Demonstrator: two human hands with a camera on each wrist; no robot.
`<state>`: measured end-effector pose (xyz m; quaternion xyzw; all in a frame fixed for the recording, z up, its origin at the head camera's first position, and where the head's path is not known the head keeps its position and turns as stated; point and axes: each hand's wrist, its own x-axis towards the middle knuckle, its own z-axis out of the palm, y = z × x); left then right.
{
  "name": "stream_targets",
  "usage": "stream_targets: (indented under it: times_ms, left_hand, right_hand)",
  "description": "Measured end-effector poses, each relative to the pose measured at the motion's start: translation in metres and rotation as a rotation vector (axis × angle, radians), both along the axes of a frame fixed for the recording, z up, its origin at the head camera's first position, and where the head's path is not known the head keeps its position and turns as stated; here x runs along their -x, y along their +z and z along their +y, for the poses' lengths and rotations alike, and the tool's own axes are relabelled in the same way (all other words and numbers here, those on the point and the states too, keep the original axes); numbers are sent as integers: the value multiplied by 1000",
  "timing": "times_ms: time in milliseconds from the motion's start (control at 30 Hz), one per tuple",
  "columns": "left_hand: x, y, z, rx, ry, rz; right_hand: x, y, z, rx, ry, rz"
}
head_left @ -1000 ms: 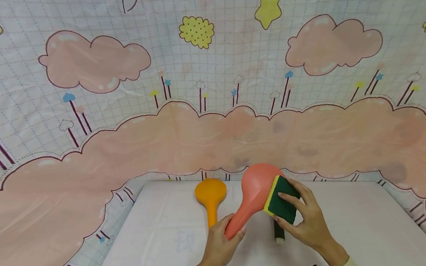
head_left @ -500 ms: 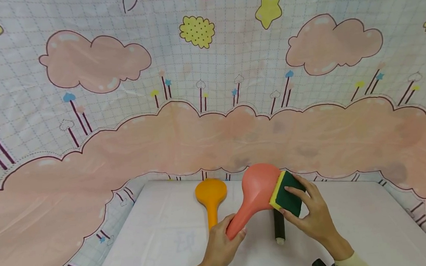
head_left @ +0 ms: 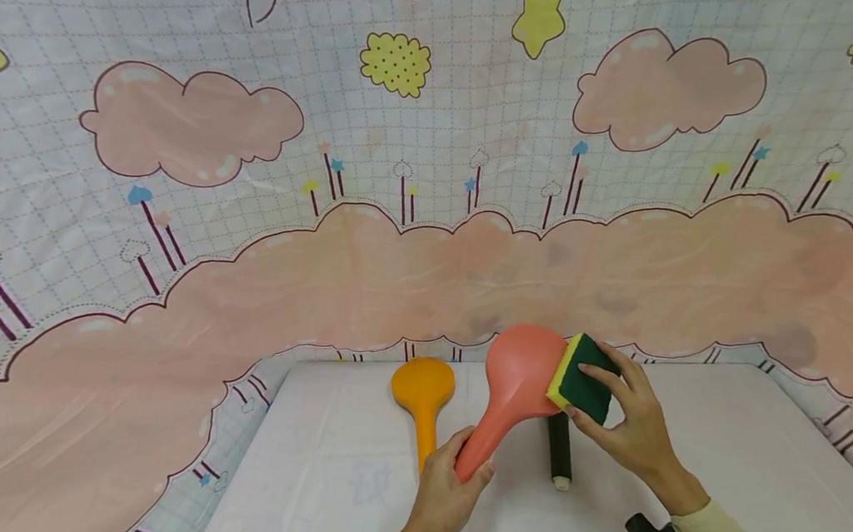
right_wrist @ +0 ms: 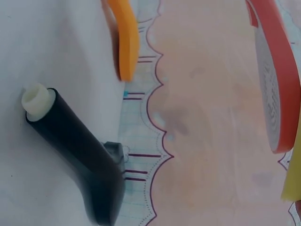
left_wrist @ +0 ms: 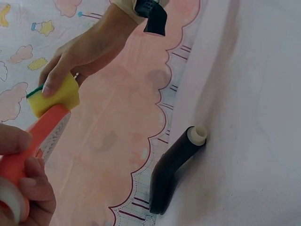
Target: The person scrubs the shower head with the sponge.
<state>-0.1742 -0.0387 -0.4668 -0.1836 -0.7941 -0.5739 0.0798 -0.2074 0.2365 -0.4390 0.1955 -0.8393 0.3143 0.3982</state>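
Observation:
My left hand (head_left: 442, 503) grips the handle of a coral-red shower head (head_left: 519, 369), raised above the table with its smooth back up. Its pale spray face (right_wrist: 269, 89) shows in the right wrist view. In my right hand (head_left: 638, 425) is a yellow and green sponge (head_left: 588, 388), pinched between thumb and fingers. The sponge's yellow side (left_wrist: 59, 98) touches the right edge of the shower head. A yellow-orange shower head (head_left: 422, 383) lies to the left on the table. Below the raised one lies a black shower head (head_left: 560, 454), its head hidden in the head view.
A white-covered table (head_left: 300, 476) lies beneath the hands. Behind it hangs a cloth (head_left: 249, 305) printed with clouds and stars. A black device (head_left: 649, 531) is at the right wrist.
My right hand and the sponge have slid right and slightly upward, from the shower head's back toward its right edge. The left hand and shower head have barely moved.

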Motion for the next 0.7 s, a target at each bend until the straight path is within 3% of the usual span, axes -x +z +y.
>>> stream_targets:
  times_ms: [300, 433, 567, 700]
  left_hand:
    - [2, 2, 9, -58, 18, -26]
    - [3, 4, 13, -91, -10, -59]
    - [4, 5, 15, -90, -38, -77]
    - [5, 3, 16, -73, -27, -61]
  right_hand:
    - [-4, -8, -14, 2, 1, 8]
    - [-4, -10, -18, 6, 28, 46]
    - [-3, -11, -22, 9, 40, 77]
    - [-3, -11, -25, 14, 37, 89]
